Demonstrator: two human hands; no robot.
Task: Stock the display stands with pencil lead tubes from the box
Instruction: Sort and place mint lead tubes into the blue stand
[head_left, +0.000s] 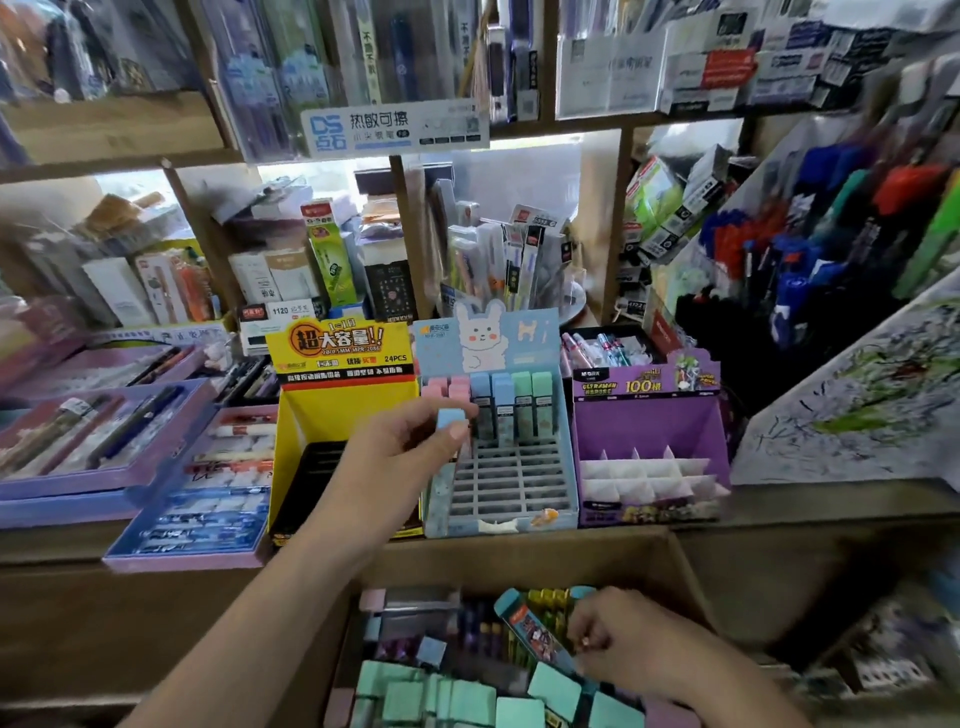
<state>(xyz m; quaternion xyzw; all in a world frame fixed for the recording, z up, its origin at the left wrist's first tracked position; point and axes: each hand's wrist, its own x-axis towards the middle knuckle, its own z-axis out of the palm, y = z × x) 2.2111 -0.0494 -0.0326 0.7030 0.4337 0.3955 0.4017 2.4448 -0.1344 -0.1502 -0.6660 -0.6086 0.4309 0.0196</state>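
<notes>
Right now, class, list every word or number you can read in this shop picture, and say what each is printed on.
"超大容量!!": yellow stand
"24PCS": yellow stand
"ULTRAMAN": purple stand
"100根": purple stand
"Hi": blue stand
"热敏可擦": shelf sign
"1120": white box
Other print is too blurred.

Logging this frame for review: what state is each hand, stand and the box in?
Left hand, pinches a blue tube over the blue stand.
Right hand, grips a teal-capped tube in the box.
Blue stand, back stocked, front slots empty.
Purple stand, no tubes visible.
Box, open, holds tubes.
</notes>
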